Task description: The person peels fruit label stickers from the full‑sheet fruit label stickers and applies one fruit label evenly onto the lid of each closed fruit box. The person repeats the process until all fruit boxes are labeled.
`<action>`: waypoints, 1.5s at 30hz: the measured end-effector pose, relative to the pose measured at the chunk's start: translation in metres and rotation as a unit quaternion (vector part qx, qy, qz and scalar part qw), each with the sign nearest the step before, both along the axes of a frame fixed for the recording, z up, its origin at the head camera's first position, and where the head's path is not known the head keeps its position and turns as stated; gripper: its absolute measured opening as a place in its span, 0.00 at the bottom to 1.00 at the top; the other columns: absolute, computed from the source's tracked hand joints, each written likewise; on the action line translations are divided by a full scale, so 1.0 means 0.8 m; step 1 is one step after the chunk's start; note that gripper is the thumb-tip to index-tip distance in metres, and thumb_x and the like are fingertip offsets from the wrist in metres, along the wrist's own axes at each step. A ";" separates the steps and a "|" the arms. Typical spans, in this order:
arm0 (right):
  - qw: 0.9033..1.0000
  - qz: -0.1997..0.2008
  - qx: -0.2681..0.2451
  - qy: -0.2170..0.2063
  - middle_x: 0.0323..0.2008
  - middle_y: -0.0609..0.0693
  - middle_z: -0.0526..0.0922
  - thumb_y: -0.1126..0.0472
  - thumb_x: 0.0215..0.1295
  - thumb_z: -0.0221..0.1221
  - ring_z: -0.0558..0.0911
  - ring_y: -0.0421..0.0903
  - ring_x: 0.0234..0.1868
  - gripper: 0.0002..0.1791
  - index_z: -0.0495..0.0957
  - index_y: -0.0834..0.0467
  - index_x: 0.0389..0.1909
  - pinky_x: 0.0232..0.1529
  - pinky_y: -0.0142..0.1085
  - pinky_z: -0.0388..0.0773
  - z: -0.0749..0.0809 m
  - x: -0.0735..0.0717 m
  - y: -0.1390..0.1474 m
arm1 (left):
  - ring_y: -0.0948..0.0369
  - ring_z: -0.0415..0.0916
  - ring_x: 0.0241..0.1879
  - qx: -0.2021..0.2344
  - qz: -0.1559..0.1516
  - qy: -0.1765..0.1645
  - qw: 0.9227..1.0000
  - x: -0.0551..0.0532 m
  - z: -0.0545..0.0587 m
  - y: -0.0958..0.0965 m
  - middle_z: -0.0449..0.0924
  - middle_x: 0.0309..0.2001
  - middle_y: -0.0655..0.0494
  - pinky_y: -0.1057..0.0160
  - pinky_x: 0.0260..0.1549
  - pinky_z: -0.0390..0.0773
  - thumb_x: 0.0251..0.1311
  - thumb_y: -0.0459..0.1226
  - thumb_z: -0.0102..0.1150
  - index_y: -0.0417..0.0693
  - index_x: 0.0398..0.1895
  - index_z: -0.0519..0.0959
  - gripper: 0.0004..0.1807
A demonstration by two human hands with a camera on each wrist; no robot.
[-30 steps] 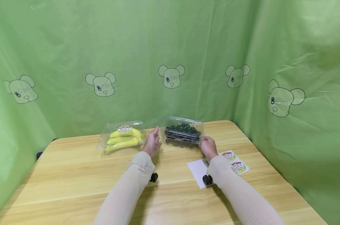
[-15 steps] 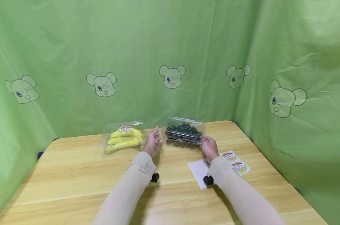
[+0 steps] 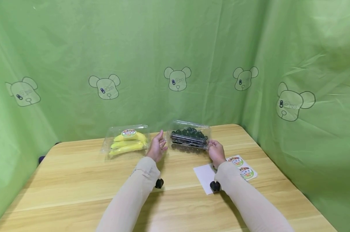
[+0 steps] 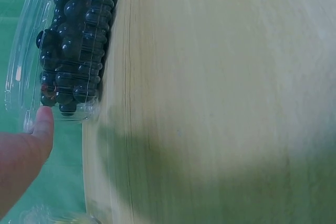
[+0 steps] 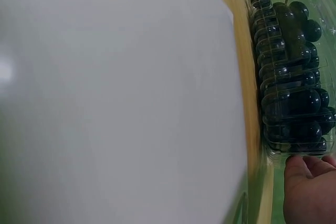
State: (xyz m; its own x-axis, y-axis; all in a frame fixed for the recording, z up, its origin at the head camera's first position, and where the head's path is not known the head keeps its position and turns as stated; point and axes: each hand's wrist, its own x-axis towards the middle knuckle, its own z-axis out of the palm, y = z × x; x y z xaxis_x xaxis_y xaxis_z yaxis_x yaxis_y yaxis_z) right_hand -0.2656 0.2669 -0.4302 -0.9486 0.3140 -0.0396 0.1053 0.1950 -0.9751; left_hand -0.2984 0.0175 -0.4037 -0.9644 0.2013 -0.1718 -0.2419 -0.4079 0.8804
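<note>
A clear plastic clamshell box [image 3: 189,138] of dark grapes [image 4: 68,35] stands near the back edge of the table, between the two hands. My right hand [image 3: 216,151] pinches the box's right end, thumb in front and fingers curled behind, as the right wrist view shows. At the opposite end is my left hand [image 3: 156,147], fingers loosely extended. In the left wrist view its thumb [image 4: 45,121] reaches the box's end wall. Left of that hand, a second clear clamshell [image 3: 106,141] holds yellow bananas [image 3: 127,146], with a round printed sticker [image 3: 128,132] on top.
A white sheet [image 3: 203,176] with round fruit stickers [image 3: 246,172] lies under the right forearm. Each wrist carries a small black device [image 3: 159,183]. Green curtains [image 3: 140,38] with bear-head outlines enclose the wooden table [image 3: 85,183] at the back and sides.
</note>
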 end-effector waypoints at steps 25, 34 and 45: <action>0.999 0.027 -0.026 -0.001 0.70 0.65 0.59 0.67 0.74 0.38 0.57 0.60 0.71 0.26 0.55 0.68 0.71 0.70 0.48 0.57 -0.006 0.002 0.005 | 0.42 0.47 0.71 0.014 0.008 0.010 1.000 0.004 0.000 0.001 0.48 0.69 0.35 0.47 0.69 0.54 0.69 0.50 0.47 0.34 0.73 0.49 0.40; 0.999 0.023 -0.035 -0.002 0.70 0.65 0.59 0.67 0.74 0.38 0.59 0.59 0.69 0.26 0.55 0.68 0.71 0.69 0.47 0.59 -0.006 0.003 0.005 | 0.42 0.49 0.70 0.018 0.011 0.010 1.000 0.005 -0.003 0.000 0.48 0.68 0.35 0.47 0.68 0.56 0.70 0.48 0.47 0.34 0.72 0.51 0.37; 0.999 0.028 -0.038 0.000 0.70 0.63 0.60 0.68 0.73 0.38 0.61 0.58 0.68 0.26 0.56 0.68 0.71 0.67 0.47 0.62 -0.003 0.005 0.006 | 0.42 0.50 0.69 0.019 0.011 0.014 1.000 0.005 -0.004 -0.003 0.49 0.67 0.35 0.47 0.67 0.57 0.70 0.49 0.47 0.32 0.70 0.53 0.36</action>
